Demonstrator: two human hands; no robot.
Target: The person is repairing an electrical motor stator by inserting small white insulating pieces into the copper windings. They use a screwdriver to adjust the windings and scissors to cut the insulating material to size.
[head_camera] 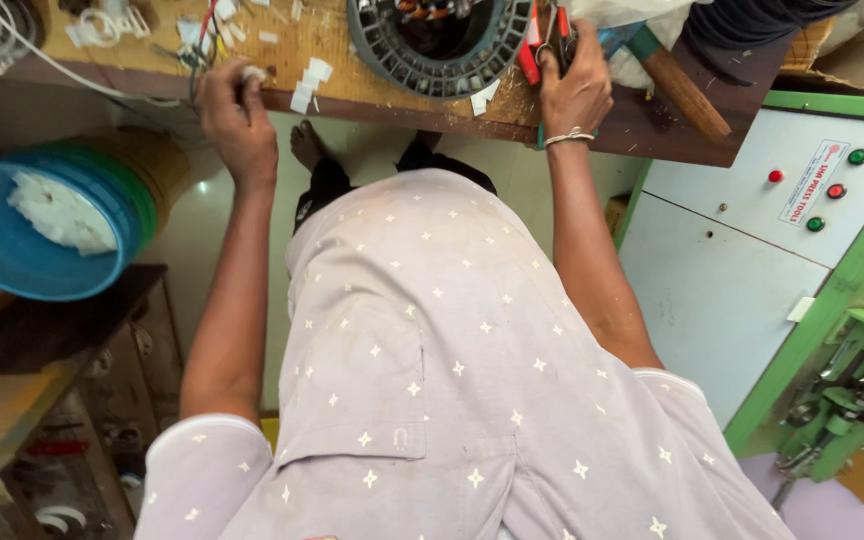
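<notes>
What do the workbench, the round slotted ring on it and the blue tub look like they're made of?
The workbench looks like bare, unfinished wood: tan, worn and scuffed. The slotted ring seems to be grey metal, dull, with evenly cut teeth, though that is not certain. The blue tub looks like moulded plastic, smooth with a slight sheen. The right hand holds red-handled pliers beside the ring.

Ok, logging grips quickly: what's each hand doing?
Left hand: closed on small white paper slip.
Right hand: closed on red-handled metal pliers.
</notes>
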